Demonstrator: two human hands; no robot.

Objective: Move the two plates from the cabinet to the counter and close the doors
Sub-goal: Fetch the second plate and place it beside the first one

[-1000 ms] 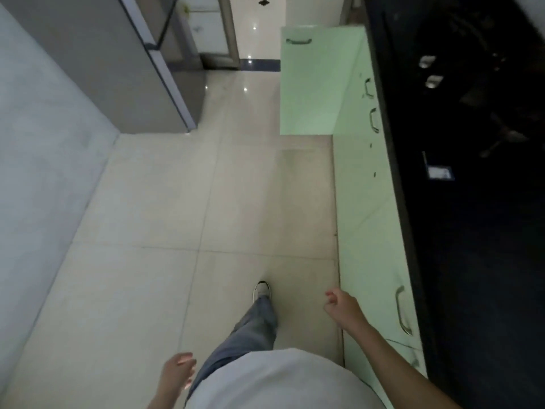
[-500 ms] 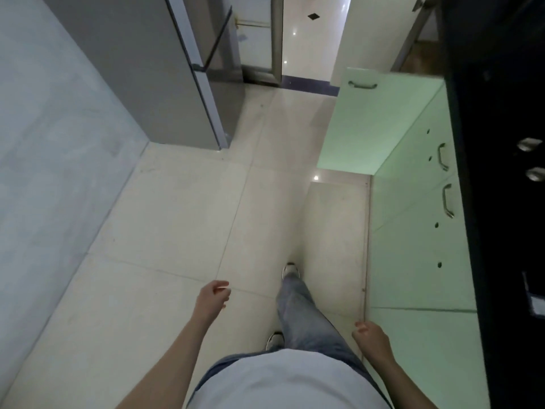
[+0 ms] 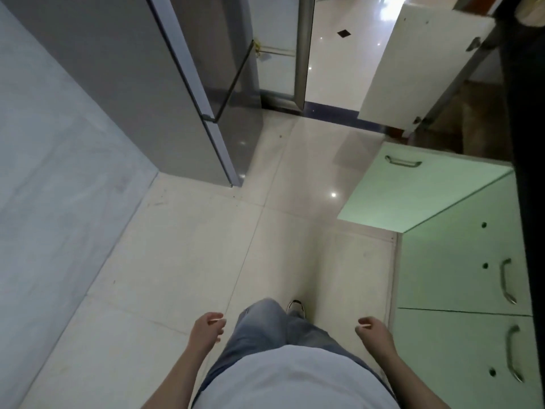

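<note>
A pale green cabinet door (image 3: 418, 193) stands swung wide into the aisle ahead on the right, its metal handle at the far edge. The cabinet's inside is hidden behind it, and no plates are in view. Shut green cabinet doors (image 3: 460, 276) with metal handles run along the right, under a dark counter edge (image 3: 530, 231). My left hand (image 3: 208, 327) hangs low beside my left thigh, fingers loosely curled, holding nothing. Near the shut doors, my right hand (image 3: 374, 332) hangs the same way, holding nothing.
A grey refrigerator (image 3: 165, 93) with a long bar handle stands at the left of the aisle. Beyond it is a glass door frame (image 3: 302, 51) and a white open door (image 3: 413, 63). Pale floor tiles (image 3: 265, 231) run between the fridge and the cabinets.
I have walked forward along the aisle, so the open green door is nearer. My left hand has swung back to my side and my right hand has swung slightly forward.
</note>
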